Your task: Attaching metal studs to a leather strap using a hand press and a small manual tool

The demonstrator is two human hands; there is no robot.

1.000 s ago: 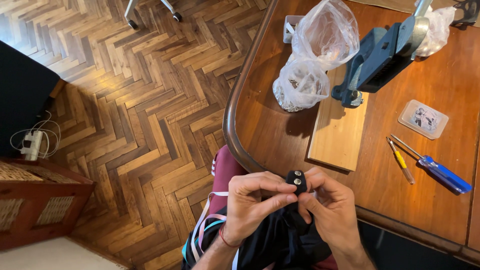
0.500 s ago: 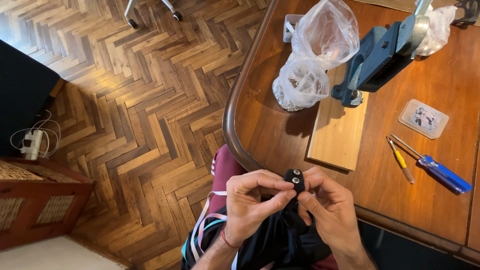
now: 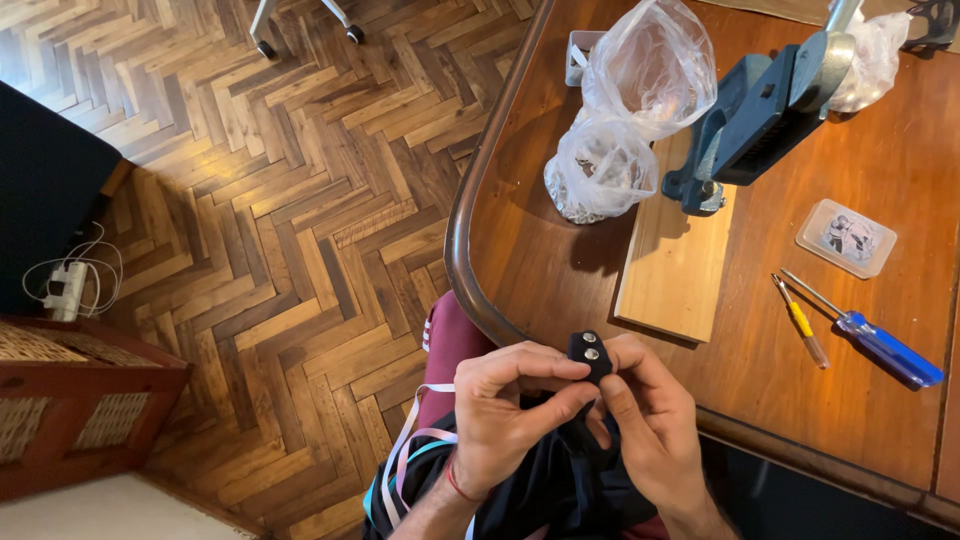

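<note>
At lower centre of the head view, the left hand (image 3: 510, 410) and right hand (image 3: 645, 425) meet over dark fabric (image 3: 560, 490), their fingers closed on a small black tab (image 3: 589, 355) bearing two metal snaps, just off the bench (image 3: 560, 270) edge. Upper right: blue press (image 3: 765, 110) on a wooden board (image 3: 670, 265), plastic bags (image 3: 620, 120), blue screwdriver (image 3: 880, 345), yellow screwdriver (image 3: 800, 325).

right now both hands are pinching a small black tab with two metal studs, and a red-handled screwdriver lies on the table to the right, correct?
Not quite: the head view shows the screwdriver on the table has a blue handle, not red. The rest holds: left hand and right hand pinch the small black tab with two metal studs.
</note>
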